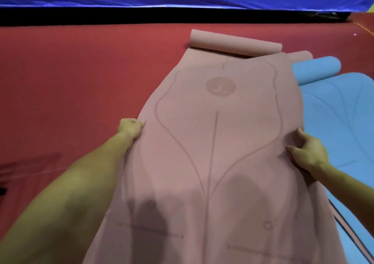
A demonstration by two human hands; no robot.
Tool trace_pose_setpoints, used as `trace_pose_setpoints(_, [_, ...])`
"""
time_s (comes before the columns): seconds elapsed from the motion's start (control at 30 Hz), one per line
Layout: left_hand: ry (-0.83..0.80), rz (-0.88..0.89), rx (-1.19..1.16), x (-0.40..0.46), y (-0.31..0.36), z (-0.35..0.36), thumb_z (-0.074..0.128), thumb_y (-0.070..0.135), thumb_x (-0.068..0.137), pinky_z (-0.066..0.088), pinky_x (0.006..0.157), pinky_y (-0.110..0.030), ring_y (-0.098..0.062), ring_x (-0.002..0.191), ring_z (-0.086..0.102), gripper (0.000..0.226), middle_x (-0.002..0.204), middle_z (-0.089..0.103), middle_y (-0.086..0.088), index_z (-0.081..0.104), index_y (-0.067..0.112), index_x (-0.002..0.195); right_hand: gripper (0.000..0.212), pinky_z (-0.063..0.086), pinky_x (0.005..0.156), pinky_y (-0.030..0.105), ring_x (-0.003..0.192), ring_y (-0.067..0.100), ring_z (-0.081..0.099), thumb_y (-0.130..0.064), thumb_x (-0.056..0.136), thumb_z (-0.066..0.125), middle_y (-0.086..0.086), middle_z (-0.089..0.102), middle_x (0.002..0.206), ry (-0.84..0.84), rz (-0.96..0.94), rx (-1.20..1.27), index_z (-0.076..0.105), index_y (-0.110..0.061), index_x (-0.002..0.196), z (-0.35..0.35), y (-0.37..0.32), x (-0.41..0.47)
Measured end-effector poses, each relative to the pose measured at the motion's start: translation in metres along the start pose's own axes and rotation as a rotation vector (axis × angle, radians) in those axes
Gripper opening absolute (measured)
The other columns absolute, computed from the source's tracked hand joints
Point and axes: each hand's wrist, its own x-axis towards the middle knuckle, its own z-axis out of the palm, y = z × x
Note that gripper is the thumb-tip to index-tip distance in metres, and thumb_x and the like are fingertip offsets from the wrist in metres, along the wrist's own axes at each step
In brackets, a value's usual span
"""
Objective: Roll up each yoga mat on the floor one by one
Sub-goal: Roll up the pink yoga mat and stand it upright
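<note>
Both arms outstretched, left hand and right hand gripping

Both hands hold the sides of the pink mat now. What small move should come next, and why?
Probably lay the pink mat flat on the red floor and square it. The left hand and the right hand grip its side edges, it sits skewed, overlapping the blue mat, and its far end is curled. A straight mat should roll more evenly.
</note>
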Motion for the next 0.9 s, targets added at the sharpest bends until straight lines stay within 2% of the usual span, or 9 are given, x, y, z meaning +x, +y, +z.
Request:
trace_pose_setpoints(0.07, [0.061, -0.027, -0.002, 0.006, -0.012, -0.02, 0.077, 0.031, 0.091, 0.053, 0.094, -0.036, -0.033, 0.107, 0.069, 0.02, 0.097, 0.07, -0.007, 0.079, 0.011, 0.096, 0.072, 0.043, 0.112, 0.048, 0.137, 0.041, 0.053, -0.014, 0.09, 0.075, 0.017, 0.058, 0.15, -0.035, -0.006, -0.041, 0.046, -0.013, 0.156, 0.009, -0.02, 0.002])
trace_pose_setpoints(0.2, [0.142, -0.133, -0.031, 0.021, -0.041, -0.065, 0.084, 0.033, 0.085, 0.05, 0.106, -0.039, -0.031, 0.116, 0.066, 0.038, 0.119, 0.071, -0.009, 0.078, 0.01, 0.115, 0.056, 0.05, 0.101, 0.049, 0.122, 0.046, 0.06, -0.009, 0.085, 0.07, 0.021, 0.066, 0.133, -0.142, -0.003, -0.091, 0.057, -0.007, 0.14, 0.039, -0.059, 0.0])
trace_pose_setpoints(0.37, [0.199, -0.2, -0.024, 0.018, -0.1, -0.133, 0.084, 0.026, 0.086, 0.051, 0.106, -0.041, -0.03, 0.111, 0.066, 0.027, 0.108, 0.068, -0.007, 0.079, 0.012, 0.108, 0.05, 0.052, 0.098, 0.047, 0.116, 0.043, 0.064, -0.01, 0.081, 0.071, 0.023, 0.068, 0.125, -0.25, -0.061, -0.105, 0.061, -0.003, 0.13, 0.089, -0.099, -0.008])
trace_pose_setpoints(0.6, [0.394, -0.288, 0.024, -0.029, -0.198, -0.255, 0.084, 0.023, 0.085, 0.05, 0.108, -0.047, -0.035, 0.113, 0.067, 0.029, 0.12, 0.074, -0.014, 0.079, 0.007, 0.109, 0.058, 0.05, 0.103, 0.046, 0.128, 0.041, 0.059, -0.021, 0.088, 0.067, 0.017, 0.063, 0.137, -0.382, -0.278, -0.067, 0.052, -0.018, 0.144, 0.154, -0.189, -0.049])
trace_pose_setpoints(0.7, [0.41, -0.307, 0.094, -0.051, -0.213, -0.261, 0.083, 0.021, 0.087, 0.045, 0.113, -0.047, -0.038, 0.122, 0.061, 0.031, 0.135, 0.067, -0.021, 0.079, 0.002, 0.11, 0.036, 0.053, 0.092, 0.044, 0.116, 0.043, 0.063, -0.022, 0.082, 0.063, 0.015, 0.066, 0.122, -0.409, -0.296, -0.126, 0.055, -0.019, 0.117, 0.158, -0.193, -0.057])
trace_pose_setpoints(0.73, [0.382, -0.285, 0.089, -0.056, -0.21, -0.254, 0.082, 0.017, 0.088, 0.045, 0.111, -0.044, -0.037, 0.121, 0.061, 0.03, 0.134, 0.067, -0.022, 0.078, -0.002, 0.11, 0.03, 0.053, 0.087, 0.043, 0.111, 0.043, 0.064, -0.026, 0.076, 0.061, 0.014, 0.067, 0.116, -0.419, -0.263, -0.143, 0.055, -0.019, 0.105, 0.153, -0.186, -0.057])
trace_pose_setpoints(0.8, [0.26, -0.295, 0.046, -0.06, -0.201, -0.234, 0.081, 0.01, 0.088, 0.051, 0.094, -0.04, -0.033, 0.099, 0.066, 0.022, 0.113, 0.073, -0.019, 0.076, -0.003, 0.105, 0.024, 0.053, 0.08, 0.039, 0.102, 0.04, 0.068, -0.032, 0.068, 0.06, 0.012, 0.067, 0.102, -0.463, -0.193, -0.188, 0.055, -0.019, 0.088, 0.143, -0.155, -0.051])
trace_pose_setpoints(0.87, [0.071, -0.3, 0.069, -0.061, -0.191, -0.215, 0.078, 0.01, 0.09, 0.051, 0.063, -0.032, -0.025, 0.065, 0.062, 0.011, 0.081, 0.07, -0.015, 0.071, 0.002, 0.092, 0.016, 0.055, 0.075, 0.035, 0.092, 0.034, 0.07, -0.03, 0.077, 0.07, 0.008, 0.069, 0.096, -0.526, -0.116, -0.218, 0.062, -0.018, 0.086, 0.132, -0.115, -0.043])
trace_pose_setpoints(0.9, [-0.022, -0.305, 0.089, -0.061, -0.185, -0.206, 0.076, 0.011, 0.093, 0.043, 0.049, -0.025, -0.021, 0.05, 0.052, 0.015, 0.066, 0.061, -0.011, 0.065, 0.006, 0.085, 0.015, 0.057, 0.071, 0.035, 0.084, 0.03, 0.07, -0.026, 0.08, 0.073, 0.008, 0.072, 0.095, -0.538, -0.075, -0.235, 0.068, -0.014, 0.089, 0.128, -0.096, -0.038])
